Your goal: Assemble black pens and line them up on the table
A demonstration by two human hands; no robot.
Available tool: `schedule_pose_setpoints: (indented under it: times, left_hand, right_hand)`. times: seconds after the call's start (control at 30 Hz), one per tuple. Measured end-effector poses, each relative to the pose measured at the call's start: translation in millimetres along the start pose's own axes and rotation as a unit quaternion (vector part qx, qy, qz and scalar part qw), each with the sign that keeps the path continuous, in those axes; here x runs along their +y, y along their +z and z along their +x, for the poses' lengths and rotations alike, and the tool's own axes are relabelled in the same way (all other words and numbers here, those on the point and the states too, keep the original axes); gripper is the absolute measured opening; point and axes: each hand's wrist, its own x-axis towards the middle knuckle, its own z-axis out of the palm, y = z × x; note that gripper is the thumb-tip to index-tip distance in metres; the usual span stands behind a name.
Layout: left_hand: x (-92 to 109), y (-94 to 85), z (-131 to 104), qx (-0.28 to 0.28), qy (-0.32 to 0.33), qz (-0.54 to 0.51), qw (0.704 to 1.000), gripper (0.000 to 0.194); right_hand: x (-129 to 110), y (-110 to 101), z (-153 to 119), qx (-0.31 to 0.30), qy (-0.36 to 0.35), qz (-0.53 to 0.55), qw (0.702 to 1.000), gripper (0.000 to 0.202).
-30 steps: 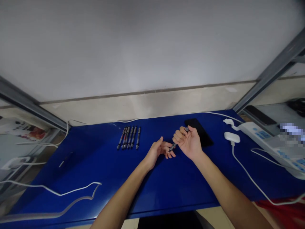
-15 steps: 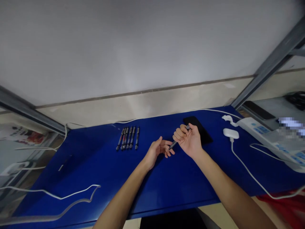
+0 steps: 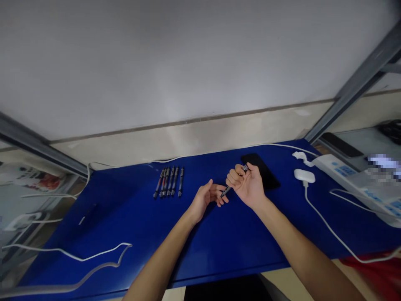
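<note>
My right hand (image 3: pixel 247 184) is closed around a dark pen (image 3: pixel 224 192), its fingers curled and the thumb up by the pen's clip end. The pen slants down to the left, its tip at the fingers of my left hand (image 3: pixel 205 200). That left hand is open, palm turned inward and fingers apart; whether it touches the tip I cannot tell. Left of the hands, several similar pens (image 3: pixel 169 182) lie side by side in a row on the blue tabletop (image 3: pixel 219 246).
A black flat device (image 3: pixel 266 173) lies behind my right hand. Further right are a white earbud case (image 3: pixel 304 175) on a cable and a white power strip (image 3: pixel 354 184). White cables (image 3: pixel 78 259) cross the left side. A pale wall (image 3: pixel 188 138) bounds the back.
The pen's clip end has shifted slightly left and down in my right hand. Otherwise both hands and the row of pens stay nearly where they were.
</note>
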Motion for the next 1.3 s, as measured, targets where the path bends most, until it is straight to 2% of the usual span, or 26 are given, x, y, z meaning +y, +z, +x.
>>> schedule_pose_setpoints:
  times: [0.33,0.47,0.67,1.0,1.3]
  left_hand:
    - [-1.8,-1.6,1.3,-0.001,0.01,-0.01,1.0,0.066]
    - [0.4,0.5,0.3,-0.001,0.021,-0.003,1.0,0.06]
    - [4.2,5.8,-3.1,-0.01,0.042,0.071,0.997,0.046]
    - [-2.7,0.1,1.8,-0.011,0.043,0.069,0.997,0.048]
    - [0.0,-10.0,0.1,-0.081,0.028,0.139,0.987,0.054]
  right_hand:
    - [1.9,-0.6,0.5,-0.041,0.02,0.112,0.993,0.035]
    - [1.5,-0.7,0.4,-0.037,0.021,0.117,0.992,0.035]
    - [1.3,0.3,-0.8,-0.038,0.024,0.108,0.993,0.037]
    - [3.2,2.6,-2.5,-0.045,0.039,0.097,0.994,0.037]
    - [14.5,0.4,-5.2,-0.038,0.065,0.104,0.992,0.038]
